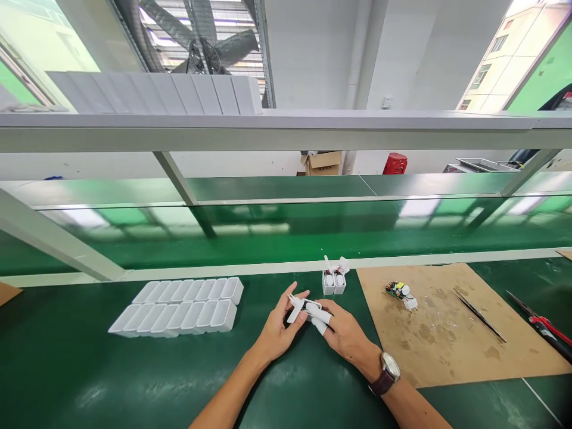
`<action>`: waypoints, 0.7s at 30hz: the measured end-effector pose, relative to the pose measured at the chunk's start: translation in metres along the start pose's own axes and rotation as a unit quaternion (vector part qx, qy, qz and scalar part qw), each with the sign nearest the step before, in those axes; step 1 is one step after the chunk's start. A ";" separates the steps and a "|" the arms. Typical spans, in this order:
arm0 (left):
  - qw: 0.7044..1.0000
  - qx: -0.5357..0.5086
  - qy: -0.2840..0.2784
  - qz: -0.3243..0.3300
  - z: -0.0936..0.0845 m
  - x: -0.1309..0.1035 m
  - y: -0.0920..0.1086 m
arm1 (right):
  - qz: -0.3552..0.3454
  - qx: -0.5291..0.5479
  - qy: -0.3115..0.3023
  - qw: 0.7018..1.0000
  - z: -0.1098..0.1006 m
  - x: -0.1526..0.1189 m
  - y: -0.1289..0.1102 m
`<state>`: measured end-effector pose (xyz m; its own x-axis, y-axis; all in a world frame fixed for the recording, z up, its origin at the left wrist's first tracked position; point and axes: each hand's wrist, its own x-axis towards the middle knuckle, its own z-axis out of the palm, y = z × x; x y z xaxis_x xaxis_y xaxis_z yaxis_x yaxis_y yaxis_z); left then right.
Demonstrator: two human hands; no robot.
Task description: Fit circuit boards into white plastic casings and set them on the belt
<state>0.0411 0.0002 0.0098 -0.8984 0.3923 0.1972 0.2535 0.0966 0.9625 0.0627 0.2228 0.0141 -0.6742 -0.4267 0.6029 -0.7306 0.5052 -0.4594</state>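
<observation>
Two hands meet at lower centre of the frame over the green work surface [134,369]. The left hand [277,330] and the right hand [342,333] jointly pinch a small white housing [308,310], held just above the surface. Several fingertips wear white finger cots [319,325]. Fingers of both hands are curled inward and pressed against the part; thumbs close on it from above. What sits inside the housing cannot be told at this size.

Just behind the hands, two finished-looking white units [334,281] stand upright, touching each other. Left of centre lie two rows of empty white shells [179,307], well apart from the hands. On the brown board [447,351] at right rest a small circuit board [400,292] and tweezers [478,314]; red-handled cutters [543,325] lie near the right edge.

For good execution, judged from this grip: keep the part supported from both sides, apply pressure evenly, and keep the cots between skin and component.
</observation>
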 end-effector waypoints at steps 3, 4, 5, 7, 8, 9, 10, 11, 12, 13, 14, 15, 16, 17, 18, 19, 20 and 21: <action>0.999 0.033 0.009 0.006 0.000 -0.002 0.000 | -0.007 0.009 0.020 1.000 -0.004 0.006 -0.005; 0.999 0.038 0.012 0.011 0.000 -0.003 0.000 | -0.004 0.016 0.027 0.999 -0.004 0.007 -0.006; 0.999 0.042 0.014 0.016 -0.001 -0.003 -0.001 | -0.002 0.021 0.031 0.999 -0.004 0.008 -0.007; 0.998 0.050 0.022 0.026 -0.001 -0.003 -0.001 | 0.002 0.023 0.021 1.000 -0.003 0.009 -0.008; 0.998 0.055 0.026 0.027 -0.001 -0.003 -0.002 | 0.003 0.021 0.012 1.000 -0.002 0.008 -0.007; 0.997 0.061 0.031 0.028 -0.001 -0.002 -0.003 | 0.005 0.021 0.006 1.000 -0.001 0.008 -0.007; 0.997 0.068 0.036 0.028 -0.001 -0.002 -0.003 | 0.007 0.022 0.003 1.000 0.000 0.008 -0.006; 0.996 0.072 0.040 0.027 -0.001 -0.002 -0.004 | 0.008 0.023 0.006 1.000 0.001 0.008 -0.006; 0.996 0.076 0.042 0.027 -0.001 -0.002 -0.004 | 0.005 0.024 0.013 1.000 0.001 0.008 -0.006; 0.996 0.079 0.043 0.029 -0.001 -0.002 -0.004 | -0.001 0.027 0.022 0.999 0.001 0.008 -0.006; 0.995 0.081 0.045 0.034 0.000 -0.003 -0.004 | -0.006 0.032 0.030 0.999 0.001 0.009 -0.006; 0.995 0.080 0.045 0.042 0.000 -0.003 -0.003 | -0.008 0.035 0.035 0.999 0.000 0.009 -0.006; 0.995 0.079 0.045 0.050 0.000 -0.004 -0.003 | -0.006 0.037 0.036 0.999 0.000 0.010 -0.007; 0.994 0.079 0.047 0.057 0.000 -0.004 -0.002 | -0.001 0.037 0.030 0.999 -0.001 0.010 -0.007; 0.993 0.081 0.052 0.064 0.001 -0.004 -0.001 | 0.003 0.034 0.019 0.999 -0.001 0.010 -0.007; 0.992 0.086 0.058 0.072 0.002 -0.004 0.000 | 0.007 0.031 0.007 0.999 0.000 0.009 -0.007; 0.990 0.091 0.067 0.078 0.002 -0.004 0.001 | 0.009 0.029 -0.003 1.000 0.000 0.009 -0.007; 0.989 0.097 0.077 0.084 0.003 -0.004 0.002 | 0.012 0.030 -0.007 0.999 0.001 0.008 -0.007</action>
<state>0.0460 0.0019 0.0103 -0.8781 0.2754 0.3913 0.4540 0.2208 0.8632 0.0622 0.2147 0.0216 -0.6933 -0.4258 0.5814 -0.7185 0.4707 -0.5121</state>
